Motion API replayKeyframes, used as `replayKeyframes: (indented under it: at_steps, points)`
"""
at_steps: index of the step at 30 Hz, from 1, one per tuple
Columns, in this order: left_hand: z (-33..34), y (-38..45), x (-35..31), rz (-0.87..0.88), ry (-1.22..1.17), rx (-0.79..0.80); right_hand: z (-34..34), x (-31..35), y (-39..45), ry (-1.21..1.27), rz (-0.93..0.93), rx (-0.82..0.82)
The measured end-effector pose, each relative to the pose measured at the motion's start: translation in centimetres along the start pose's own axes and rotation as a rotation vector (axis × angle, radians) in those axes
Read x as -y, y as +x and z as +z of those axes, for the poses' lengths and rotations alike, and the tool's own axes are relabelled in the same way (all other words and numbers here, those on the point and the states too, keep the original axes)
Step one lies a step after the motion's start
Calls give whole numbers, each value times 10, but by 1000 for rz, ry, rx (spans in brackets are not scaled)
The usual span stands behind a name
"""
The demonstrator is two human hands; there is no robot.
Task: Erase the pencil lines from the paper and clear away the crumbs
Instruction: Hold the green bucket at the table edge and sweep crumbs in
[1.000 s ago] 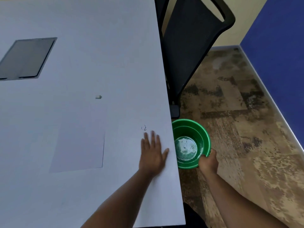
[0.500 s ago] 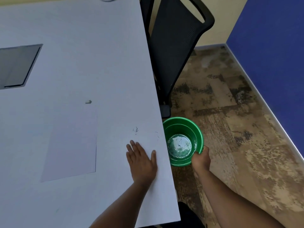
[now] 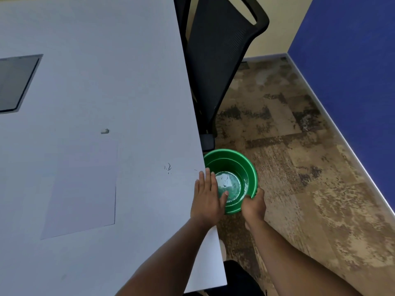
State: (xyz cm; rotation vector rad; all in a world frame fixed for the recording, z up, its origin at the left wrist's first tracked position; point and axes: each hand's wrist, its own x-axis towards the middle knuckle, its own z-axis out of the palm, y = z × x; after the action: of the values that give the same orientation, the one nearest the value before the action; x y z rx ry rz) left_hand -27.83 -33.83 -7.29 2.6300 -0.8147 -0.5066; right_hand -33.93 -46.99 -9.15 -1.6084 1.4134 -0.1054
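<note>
A white sheet of paper (image 3: 83,184) lies flat on the white table (image 3: 96,71). A small white eraser (image 3: 105,131) sits just beyond its far right corner. Dark crumbs (image 3: 168,167) lie on the table near its right edge. My left hand (image 3: 208,197) is flat with straight fingers at that edge, its fingertips reaching out over a green bucket (image 3: 250,167). My right hand (image 3: 254,205) grips the bucket's near rim and holds it below the table edge. Dark specks lie on the bucket's bottom.
A black mesh office chair (image 3: 215,60) stands against the table's right side, just beyond the bucket. A dark grey hatch (image 3: 15,82) is set into the table at the far left. Mottled brown floor and a blue wall (image 3: 346,71) lie to the right.
My left hand has slid right across the table to its edge, so the fingers now overhang the bucket. The bucket stays gripped by my right hand beside the edge.
</note>
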Motion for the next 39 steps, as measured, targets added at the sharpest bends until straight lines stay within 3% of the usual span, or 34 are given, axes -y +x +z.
replayKeyframes:
  at_steps: [4,7,15,18,20,23,26,29,33,39]
  points:
    - [-8,-1,23,-155,30,-108,-1,-2,3,-3,8,18]
    - [-13,5,36,-307,63,-70,-1,-2,3,0,-4,27]
    - [1,-2,3,96,85,71,-1,-1,3,16,2,32]
    - [1,-2,3,194,17,30,-1,3,4,16,-5,25]
    - [-5,-1,13,96,-30,-75,-1,5,6,27,-5,29]
    - [-20,2,45,-225,-41,-235,-1,7,7,26,-13,31]
    - [-32,8,90,-443,-30,-292,0,7,5,27,-21,30]
    - [-35,15,120,-518,-15,-270,3,7,2,35,-27,47]
    - [-31,15,117,-419,55,-217,2,6,2,31,-37,48]
    - [-25,11,77,60,64,-18,2,7,-1,23,-40,26]
